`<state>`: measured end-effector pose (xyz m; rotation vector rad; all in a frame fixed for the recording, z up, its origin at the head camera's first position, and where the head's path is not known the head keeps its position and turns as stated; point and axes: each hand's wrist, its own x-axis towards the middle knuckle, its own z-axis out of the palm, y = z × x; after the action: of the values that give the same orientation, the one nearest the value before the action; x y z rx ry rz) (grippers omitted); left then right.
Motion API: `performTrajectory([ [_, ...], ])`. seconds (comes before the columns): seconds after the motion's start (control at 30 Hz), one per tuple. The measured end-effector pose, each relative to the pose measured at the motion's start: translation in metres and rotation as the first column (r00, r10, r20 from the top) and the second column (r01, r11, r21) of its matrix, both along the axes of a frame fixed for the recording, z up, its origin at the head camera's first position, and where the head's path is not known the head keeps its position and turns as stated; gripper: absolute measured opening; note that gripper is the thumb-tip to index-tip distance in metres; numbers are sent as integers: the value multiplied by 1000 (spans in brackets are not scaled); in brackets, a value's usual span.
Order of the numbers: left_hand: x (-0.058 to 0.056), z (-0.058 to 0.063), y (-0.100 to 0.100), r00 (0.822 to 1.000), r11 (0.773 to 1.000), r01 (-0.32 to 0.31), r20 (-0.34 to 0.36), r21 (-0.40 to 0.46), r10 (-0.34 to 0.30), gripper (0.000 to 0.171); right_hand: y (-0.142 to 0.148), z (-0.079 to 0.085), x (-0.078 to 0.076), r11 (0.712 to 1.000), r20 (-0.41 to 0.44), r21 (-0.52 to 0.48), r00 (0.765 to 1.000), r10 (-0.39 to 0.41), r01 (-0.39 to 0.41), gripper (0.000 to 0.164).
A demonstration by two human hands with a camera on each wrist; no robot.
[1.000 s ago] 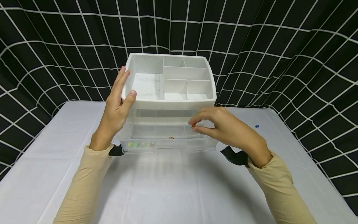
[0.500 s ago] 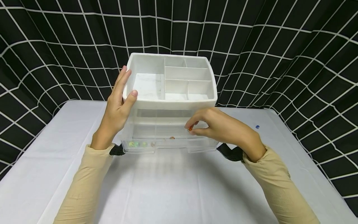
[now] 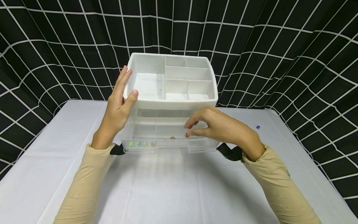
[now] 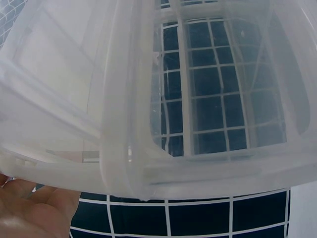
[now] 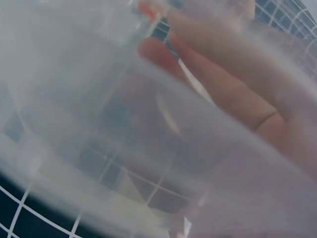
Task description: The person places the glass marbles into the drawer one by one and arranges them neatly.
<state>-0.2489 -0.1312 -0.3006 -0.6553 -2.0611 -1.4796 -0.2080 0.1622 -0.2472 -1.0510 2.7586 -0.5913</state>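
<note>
in the head view, the left hand (image 3: pixel 114 107) rests straight fingers against the white organizer (image 3: pixel 173 105). the right hand (image 3: pixel 221 127) has thumb and fingers parted; the orange bead (image 3: pixel 187 135) is inside the clear drawer (image 3: pixel 173 144), just beside the thumb tip. in the left wrist view, the finger pose i cannot tell. in the right wrist view, the bead is blurred near the fingertips.

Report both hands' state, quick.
Left hand: open, resting against the white organizer.
Right hand: open, orange bead at its thumb tip, not pinched; whether they touch is unclear.
</note>
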Motion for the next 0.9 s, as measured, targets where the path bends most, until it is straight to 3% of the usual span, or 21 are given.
performTrajectory([
  [0.23,1,0,0,1000,1000,0,10,-2,0,57,4,-2,1,999,-64,-43,998,8,-11,21],
  [0.43,1,0,0,1000,1000,2,7,-4,-2,57,10,-3,4,996,-179,-92,984,-5,-12,20],
  [0.63,1,0,0,1000,1000,5,19,0,-5,56,21,-6,8,987,-235,-162,972,-32,-7,19],
  [0.9,1,0,1,1000,1000,2,4,2,-2,57,33,-12,12,964,-355,-261,934,-42,-55,22],
])
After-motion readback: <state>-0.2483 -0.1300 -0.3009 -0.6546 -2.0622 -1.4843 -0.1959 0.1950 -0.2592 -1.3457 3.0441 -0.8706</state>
